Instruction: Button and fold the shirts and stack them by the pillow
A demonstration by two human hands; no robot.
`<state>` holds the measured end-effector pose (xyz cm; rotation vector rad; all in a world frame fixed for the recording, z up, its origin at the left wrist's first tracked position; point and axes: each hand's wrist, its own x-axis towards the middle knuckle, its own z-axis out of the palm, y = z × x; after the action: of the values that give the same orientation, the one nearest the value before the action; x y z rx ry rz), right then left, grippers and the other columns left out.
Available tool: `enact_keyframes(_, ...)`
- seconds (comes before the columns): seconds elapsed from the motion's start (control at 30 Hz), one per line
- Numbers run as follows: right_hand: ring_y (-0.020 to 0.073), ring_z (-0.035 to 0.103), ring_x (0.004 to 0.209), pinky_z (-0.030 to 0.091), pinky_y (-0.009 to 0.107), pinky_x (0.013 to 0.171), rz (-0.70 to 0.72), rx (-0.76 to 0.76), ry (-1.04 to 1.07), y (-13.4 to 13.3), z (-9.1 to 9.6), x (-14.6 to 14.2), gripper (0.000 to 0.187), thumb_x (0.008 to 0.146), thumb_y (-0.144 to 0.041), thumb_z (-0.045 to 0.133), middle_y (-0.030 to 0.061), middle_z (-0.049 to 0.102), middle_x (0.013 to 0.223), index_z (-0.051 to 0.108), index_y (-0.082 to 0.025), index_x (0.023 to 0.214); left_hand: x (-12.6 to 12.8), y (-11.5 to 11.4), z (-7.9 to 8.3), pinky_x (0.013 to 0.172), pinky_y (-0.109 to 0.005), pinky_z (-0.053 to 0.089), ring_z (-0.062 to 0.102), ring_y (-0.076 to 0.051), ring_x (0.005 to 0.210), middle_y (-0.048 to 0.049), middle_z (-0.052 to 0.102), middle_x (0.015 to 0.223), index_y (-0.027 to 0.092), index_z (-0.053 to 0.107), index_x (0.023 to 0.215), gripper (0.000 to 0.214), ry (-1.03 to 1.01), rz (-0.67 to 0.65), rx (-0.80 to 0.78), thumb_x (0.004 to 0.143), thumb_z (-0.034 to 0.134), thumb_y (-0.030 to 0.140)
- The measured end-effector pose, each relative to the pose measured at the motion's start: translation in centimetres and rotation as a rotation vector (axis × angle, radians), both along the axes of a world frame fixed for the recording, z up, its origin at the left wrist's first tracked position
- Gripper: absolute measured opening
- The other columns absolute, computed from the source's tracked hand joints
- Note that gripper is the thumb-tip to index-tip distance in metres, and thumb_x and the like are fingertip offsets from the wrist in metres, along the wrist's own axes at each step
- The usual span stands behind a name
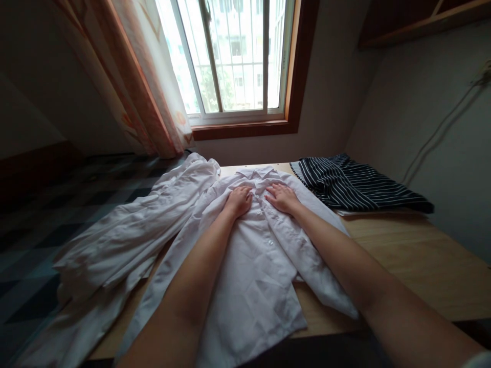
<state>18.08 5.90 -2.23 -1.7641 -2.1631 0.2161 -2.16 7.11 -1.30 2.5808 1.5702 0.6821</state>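
A white button-up shirt (249, 260) lies front up on the wooden table, its collar (255, 174) toward the window. My left hand (240, 201) rests on the upper chest of the shirt, left of the button placket, its fingers slightly bent and lying on the cloth. On the other side of the placket, my right hand (282, 198) lies palm down with its fingers spread. Neither hand appears to hold anything. One sleeve (310, 260) of the shirt runs down beneath my right forearm, and small buttons show along the front.
To the left, a crumpled white garment (130, 235) hangs over the table's side onto a dark checked cloth (42, 225). A folded black-and-white striped garment (356, 184) sits at the back right of the wooden table (406, 260). Beyond are a window (241, 66) and a curtain (149, 76).
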Motion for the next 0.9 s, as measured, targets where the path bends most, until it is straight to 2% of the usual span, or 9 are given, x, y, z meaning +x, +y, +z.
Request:
enact_keyframes(0.1,0.0276,0.035,0.144,0.025,0.047,0.117,-0.006,0.089,0.053,-0.1,0.8,0.1,0.047,0.095,-0.040,0.056,0.0126,0.044,0.154,0.058,-0.021,0.138,0.8,-1.0,1.1,0.108,-0.039,0.040,0.056,-0.024,0.119,-0.0090,0.066,0.124,0.020,0.066,0.117,0.033,-0.068,-0.015,0.141,0.090,0.048,0.012)
enact_keyframes(0.2,0.0257,0.050,0.130,0.034,0.041,0.112,0.017,0.196,0.175,-1.0,2.4,0.3,0.033,0.092,-0.027,0.058,0.0136,0.061,0.135,0.069,-0.017,0.122,1.5,-2.8,2.3,0.101,-0.038,0.045,0.060,-0.024,0.107,-0.0083,0.069,0.110,0.019,0.066,0.109,0.029,-0.171,0.011,0.147,0.086,0.051,0.009)
enact_keyframes(0.27,0.0230,0.064,0.107,0.045,0.034,0.098,0.056,0.160,0.279,-2.1,3.6,0.2,0.025,0.092,-0.022,0.054,0.0117,0.072,0.110,0.073,-0.014,0.106,1.7,-4.2,2.9,0.091,-0.035,0.050,0.063,-0.022,0.097,-0.0077,0.069,0.100,0.018,0.066,0.103,0.023,-0.209,0.007,0.044,0.085,0.054,0.011)
enact_keyframes(0.37,0.0189,0.067,0.077,0.049,0.028,0.074,0.101,-0.025,0.381,-4.3,4.4,-0.4,0.022,0.092,-0.025,0.054,0.0066,0.073,0.086,0.072,-0.015,0.099,1.4,-5.9,3.0,0.079,-0.031,0.052,0.064,-0.020,0.086,-0.0067,0.069,0.093,0.018,0.067,0.094,0.013,-0.195,-0.003,-0.094,0.086,0.057,0.018)
enact_keyframes(0.47,0.0200,0.066,0.078,0.046,0.026,0.068,0.046,-0.106,0.336,-6.0,3.7,-1.3,0.022,0.091,-0.032,0.059,0.0088,0.073,0.089,0.069,-0.014,0.102,1.1,-7.1,2.3,0.077,-0.030,0.050,0.063,-0.020,0.083,-0.0052,0.069,0.087,0.020,0.066,0.086,0.009,-0.177,0.012,-0.110,0.087,0.057,0.019)
enact_keyframes(0.6,0.0208,0.065,0.081,0.042,0.025,0.066,-0.037,-0.118,0.274,-6.6,2.1,-1.7,0.021,0.090,-0.031,0.060,0.0106,0.073,0.090,0.066,-0.014,0.102,1.0,-8.1,1.1,0.076,-0.029,0.049,0.062,-0.019,0.081,-0.0036,0.067,0.081,0.020,0.065,0.078,0.013,-0.203,0.025,-0.098,0.088,0.057,0.022)
enact_keyframes(0.77,0.0165,0.061,0.070,0.039,0.024,0.061,0.159,-0.107,0.354,-6.8,1.6,-0.5,0.021,0.089,-0.033,0.060,0.0047,0.070,0.078,0.065,-0.017,0.078,1.0,-8.9,0.9,0.075,-0.030,0.047,0.059,-0.018,0.077,-0.0030,0.063,0.079,0.019,0.065,0.075,0.018,-0.210,-0.029,-0.088,0.090,0.059,0.028)
enact_keyframes(0.9,0.0155,0.060,0.068,0.040,0.024,0.060,0.211,-0.150,0.478,-7.3,1.7,0.1,0.010,0.079,-0.027,0.067,0.0018,0.069,0.074,0.067,-0.016,0.080,0.9,-9.2,1.1,0.074,-0.030,0.045,0.058,-0.018,0.077,-0.0019,0.062,0.078,0.020,0.064,0.077,0.011,-0.196,-0.047,-0.093,0.086,0.064,0.026)
